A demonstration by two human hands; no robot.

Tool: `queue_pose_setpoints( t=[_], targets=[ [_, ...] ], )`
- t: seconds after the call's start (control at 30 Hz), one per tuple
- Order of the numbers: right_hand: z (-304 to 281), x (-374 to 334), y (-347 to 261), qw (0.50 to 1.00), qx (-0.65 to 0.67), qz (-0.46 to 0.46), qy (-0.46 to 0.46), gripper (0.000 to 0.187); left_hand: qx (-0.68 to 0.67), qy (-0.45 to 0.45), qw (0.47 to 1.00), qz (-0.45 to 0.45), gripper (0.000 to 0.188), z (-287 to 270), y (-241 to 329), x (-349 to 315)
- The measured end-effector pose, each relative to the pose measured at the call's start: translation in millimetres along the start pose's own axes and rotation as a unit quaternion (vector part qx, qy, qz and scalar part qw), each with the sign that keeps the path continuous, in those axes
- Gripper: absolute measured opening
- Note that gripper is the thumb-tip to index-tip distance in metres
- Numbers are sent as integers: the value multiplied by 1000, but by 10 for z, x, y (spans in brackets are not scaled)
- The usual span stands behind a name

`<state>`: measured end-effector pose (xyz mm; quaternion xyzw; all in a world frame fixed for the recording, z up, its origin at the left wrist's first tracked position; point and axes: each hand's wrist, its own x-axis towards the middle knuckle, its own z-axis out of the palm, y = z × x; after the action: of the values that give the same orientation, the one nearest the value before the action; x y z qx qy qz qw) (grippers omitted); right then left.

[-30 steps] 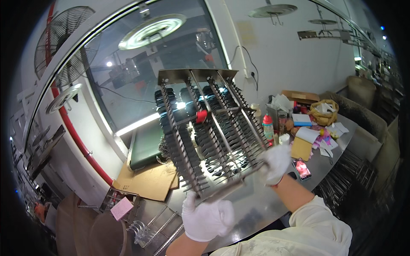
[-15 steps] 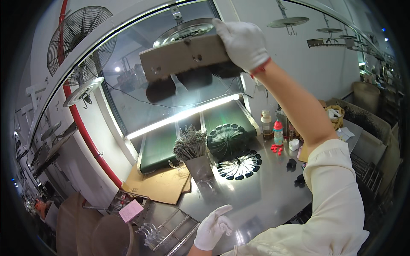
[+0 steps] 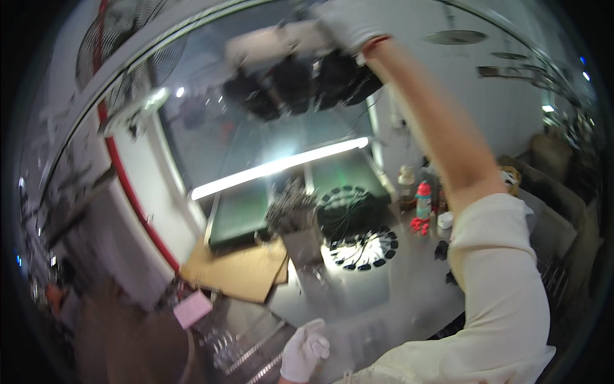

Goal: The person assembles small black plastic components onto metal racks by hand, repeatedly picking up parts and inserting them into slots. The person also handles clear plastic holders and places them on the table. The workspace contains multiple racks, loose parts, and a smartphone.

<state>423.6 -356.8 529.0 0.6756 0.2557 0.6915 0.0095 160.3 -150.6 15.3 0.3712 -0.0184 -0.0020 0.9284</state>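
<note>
At the top of the head view, my right hand (image 3: 352,24), in a white glove, grips the right end of a pale bar-shaped hanging rack (image 3: 278,43). Several dark rounded pieces (image 3: 291,83) hang in a row under it, smeared by motion. The hand's fingertips are partly cut off and blurred. Low in front of me, my left hand (image 3: 304,352), also gloved in white, is over the near edge of the steel table (image 3: 358,313). Its fingers are loosely bent, and I see nothing in them.
A glowing tube lamp (image 3: 281,168) crosses above green conveyor belts (image 3: 240,214). On the table are a metal holder (image 3: 304,249) of thin stalks, a ring of dark pieces (image 3: 364,249), cardboard (image 3: 240,272) and a red-capped bottle (image 3: 423,201). A wire rack (image 3: 256,352) lies near left.
The rack has tilted and sits higher in the picture, with its hanging dark pieces showing more. My right hand rose with it. My left hand's forefinger is more bent. The view has shifted slightly.
</note>
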Motion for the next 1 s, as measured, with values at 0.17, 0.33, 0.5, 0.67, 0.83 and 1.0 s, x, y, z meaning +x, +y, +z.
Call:
queue_pose_setpoints(
  t=[0.17,0.33,0.5,0.67,0.83,1.0],
  targets=[
    [-326,-704,-833,833,497,141,199,37,64,81,994,44,54,-401,-47,-183],
    [226,-2261,-2534,783,611,-79,-87,19,89,183,975,88,51,-682,23,-385],
    [1961,-3371,-4373,288,588,387,-649,35,88,285,950,90,51,-861,169,-709],
    [3381,-4126,-5287,698,421,344,-466,43,62,371,921,97,45,-1107,353,-953],
    [4153,-4203,-5593,654,367,503,-429,41,113,413,900,84,49,-1271,552,-1043],
    [3588,-3982,-5652,699,486,397,-343,11,160,410,893,99,44,-1370,886,-967]
  ],
)
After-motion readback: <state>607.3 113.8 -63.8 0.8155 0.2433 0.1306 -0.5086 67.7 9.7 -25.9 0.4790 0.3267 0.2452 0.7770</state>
